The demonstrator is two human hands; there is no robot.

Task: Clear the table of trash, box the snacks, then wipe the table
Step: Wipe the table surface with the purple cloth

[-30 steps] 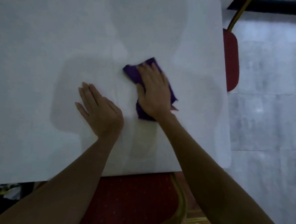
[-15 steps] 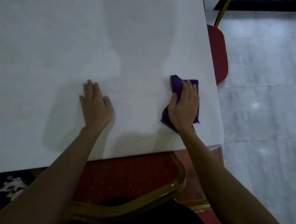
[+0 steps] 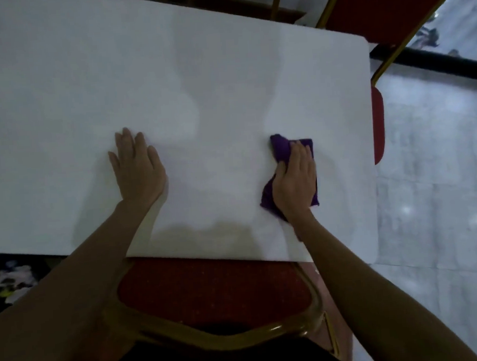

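A purple cloth lies on the white table near its right side, a short way from the front edge. My right hand presses flat on top of the cloth and covers most of it; purple shows past the fingertips and by the wrist. My left hand rests palm down on the bare tabletop to the left of centre, fingers together, holding nothing. No trash or snacks show on the table.
A red chair seat with a gold frame sits under the table's front edge. Another red chair stands at the right edge, and a third at the far right corner. Pale tiled floor lies to the right.
My right hand slid the purple cloth from the table's middle rightward toward the right edge, then stayed there. My left hand stayed planted. The view shifted back.
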